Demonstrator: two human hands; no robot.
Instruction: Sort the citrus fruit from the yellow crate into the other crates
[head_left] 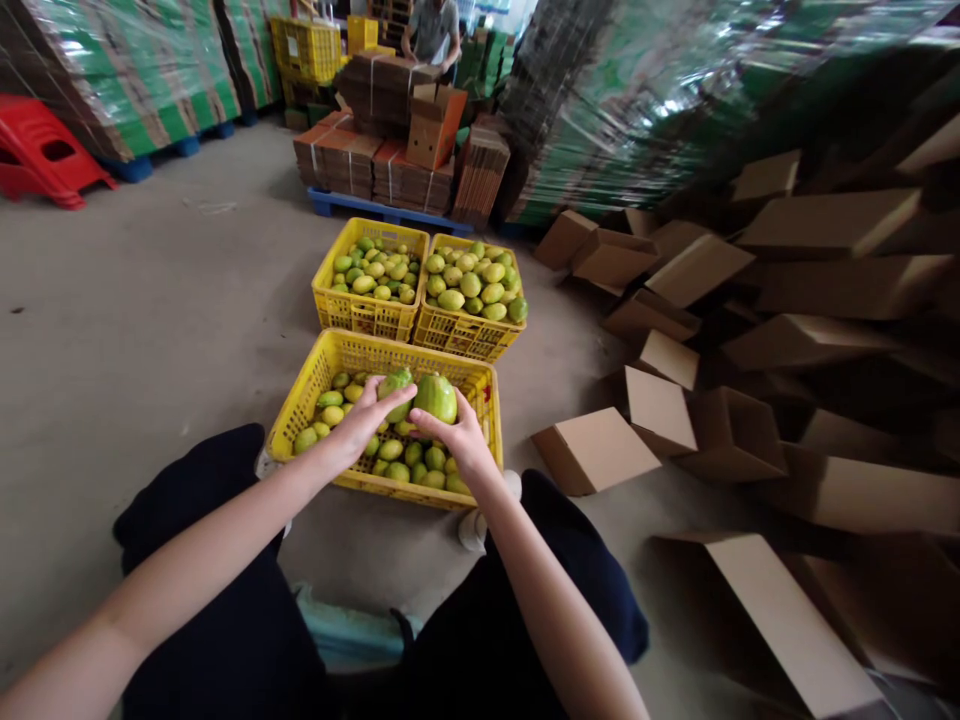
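Observation:
My left hand (367,412) is closed around a green lemon (396,388), thumb and fingers on its near side. My right hand (459,432) grips a second, lighter green lemon (436,398) just beside it. Both fruits are held up side by side above the near yellow crate (300,392), which stands between my feet. Inside that crate lie several green and yellow lemons (397,470), covering the bottom in a low layer. My hands and forearms hide part of them.
Two fuller yellow crates of lemons (375,318) (472,335) stand just beyond. Behind them, flattened cartons (337,160) are stacked on a blue pallet (390,212). Loose cardboard boxes (596,450) are heaped at right. A red stool (45,150) is at far left; a person (433,30) works behind the cartons.

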